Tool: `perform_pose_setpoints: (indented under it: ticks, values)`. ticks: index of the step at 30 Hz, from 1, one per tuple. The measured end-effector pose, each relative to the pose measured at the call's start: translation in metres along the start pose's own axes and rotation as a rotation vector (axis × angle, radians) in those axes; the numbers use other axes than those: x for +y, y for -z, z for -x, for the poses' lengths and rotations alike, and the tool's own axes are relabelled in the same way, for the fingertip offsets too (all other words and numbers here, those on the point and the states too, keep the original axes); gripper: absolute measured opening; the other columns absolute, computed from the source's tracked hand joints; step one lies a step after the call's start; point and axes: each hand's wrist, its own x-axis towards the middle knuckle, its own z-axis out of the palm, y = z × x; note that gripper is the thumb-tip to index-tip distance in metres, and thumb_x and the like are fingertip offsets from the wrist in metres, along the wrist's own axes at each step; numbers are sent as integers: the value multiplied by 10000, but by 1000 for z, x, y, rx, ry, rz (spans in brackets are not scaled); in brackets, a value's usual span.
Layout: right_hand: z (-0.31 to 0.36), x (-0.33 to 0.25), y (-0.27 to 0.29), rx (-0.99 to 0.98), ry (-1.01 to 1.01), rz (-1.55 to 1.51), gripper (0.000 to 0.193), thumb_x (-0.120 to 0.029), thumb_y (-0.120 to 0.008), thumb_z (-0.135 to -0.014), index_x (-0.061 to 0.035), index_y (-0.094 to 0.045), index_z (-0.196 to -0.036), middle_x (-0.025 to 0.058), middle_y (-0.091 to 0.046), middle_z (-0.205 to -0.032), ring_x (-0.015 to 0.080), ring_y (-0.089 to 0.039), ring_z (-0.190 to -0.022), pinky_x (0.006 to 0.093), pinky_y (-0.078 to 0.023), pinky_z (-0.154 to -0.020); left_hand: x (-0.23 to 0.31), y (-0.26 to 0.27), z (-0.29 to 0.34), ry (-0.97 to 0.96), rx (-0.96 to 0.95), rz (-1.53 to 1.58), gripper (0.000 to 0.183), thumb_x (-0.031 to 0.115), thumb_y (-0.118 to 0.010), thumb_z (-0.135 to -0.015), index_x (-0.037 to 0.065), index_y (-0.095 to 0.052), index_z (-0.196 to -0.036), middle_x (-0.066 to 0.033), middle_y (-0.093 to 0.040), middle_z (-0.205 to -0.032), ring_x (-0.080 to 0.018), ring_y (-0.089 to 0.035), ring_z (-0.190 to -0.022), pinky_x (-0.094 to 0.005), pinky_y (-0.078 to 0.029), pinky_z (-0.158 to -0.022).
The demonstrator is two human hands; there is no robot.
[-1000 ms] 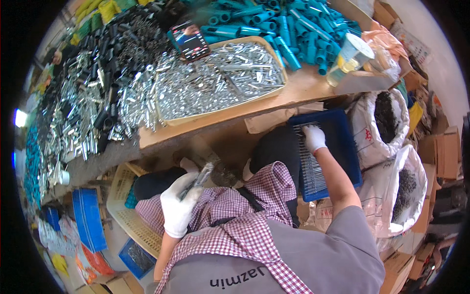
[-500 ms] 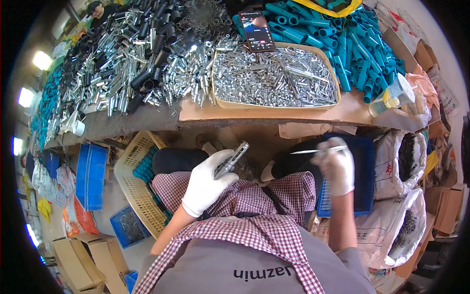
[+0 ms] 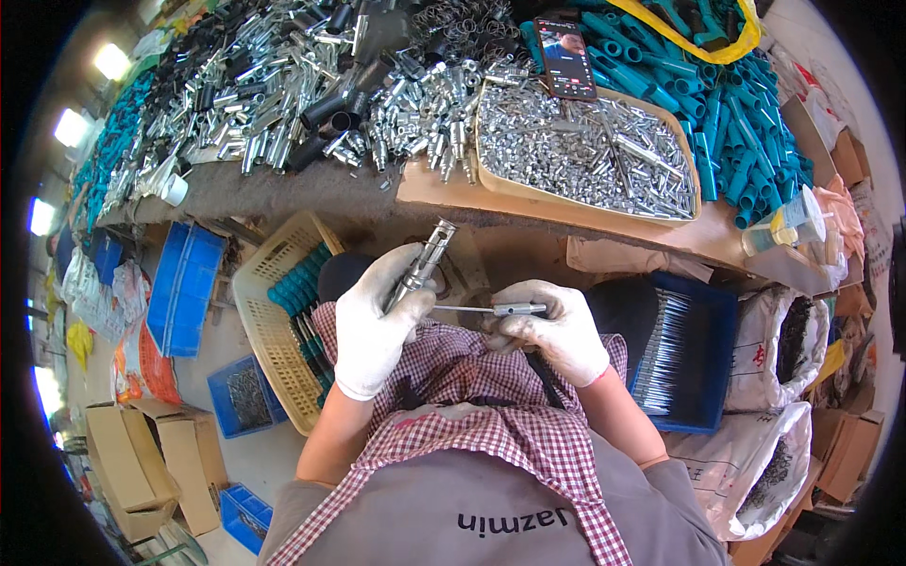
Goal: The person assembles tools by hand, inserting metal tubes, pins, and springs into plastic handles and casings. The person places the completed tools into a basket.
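Note:
My left hand (image 3: 370, 330), in a white glove, is closed around a shiny slotted metal cylinder (image 3: 430, 257) that tilts up to the right. In my gloved right hand (image 3: 559, 328), fingers pinch a slim metal rod with a thicker cylindrical end (image 3: 517, 308). The rod lies roughly level, and its thin end reaches the fingers of my left hand, below the cylinder. Whether the rod's tip touches the cylinder is hidden by that hand. Both hands are over my lap, above a checked apron (image 3: 472, 363).
Ahead, a workbench (image 3: 439, 193) bears heaped metal parts, a tray of small fittings (image 3: 694, 193), teal tubes (image 3: 746, 141) and a phone (image 3: 566, 58). Right of my lap stands a blue crate (image 3: 703, 377) of metal rods; on the left, a yellow basket (image 3: 269, 354) with teal-handled pieces.
My right hand has come left from above the blue crate, bringing the rod to my left hand. The left hand still holds the cylinder. The view has shifted, so the bench appears farther right.

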Motion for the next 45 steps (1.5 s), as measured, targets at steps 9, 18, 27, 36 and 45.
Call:
perform_pose_setpoints:
  ticks: [9, 18, 27, 36, 45]
  values:
    - [-4, 7, 0, 145, 115, 390, 205, -118, -694, -857, 25, -670, -1002, 80, -670, -868, 130, -645, -739, 270, -529, -680, -8, 0, -5, -178, -55, -206, 513, 154, -744, -795, -24, -627, -1262, -107, -716, -970, -147, -662, -784, -270, -529, -741]
    - [15, -48, 39, 320, 223, 511, 175, -162, -665, -828, -18, -654, -927, 2, -589, -803, 75, -502, -687, 231, -420, -637, 4, 14, -2, -313, -196, -439, 406, 181, -805, -681, 14, -741, -1046, -151, -733, -955, -270, -719, -837, -322, -546, -781]
    - [11, -63, 14, 76, 135, 638, 243, -186, -697, -817, -11, -648, -980, 57, -636, -832, 119, -588, -761, 284, -490, -721, 7, 10, 1, -375, -341, -466, 374, 165, -794, -744, -10, -728, -1068, -180, -739, -995, -283, -738, -864, -327, -566, -780]
    - [15, -64, 13, 45, 156, 616, 224, -166, -675, -847, -8, -631, -1000, 44, -627, -811, 98, -586, -720, 260, -495, -668, 6, 9, 0, -437, -407, -428, 378, 135, -788, -749, -9, -730, -1094, -176, -744, -968, -266, -741, -831, -322, -570, -745]
    - [16, -56, 9, -54, 118, 632, 226, -166, -674, -851, -1, -628, -999, 85, -631, -799, 140, -616, -719, 292, -501, -663, 5, 4, -2, -422, -433, -421, 391, 150, -819, -713, -9, -740, -1062, -163, -742, -945, -244, -729, -807, -314, -558, -723]
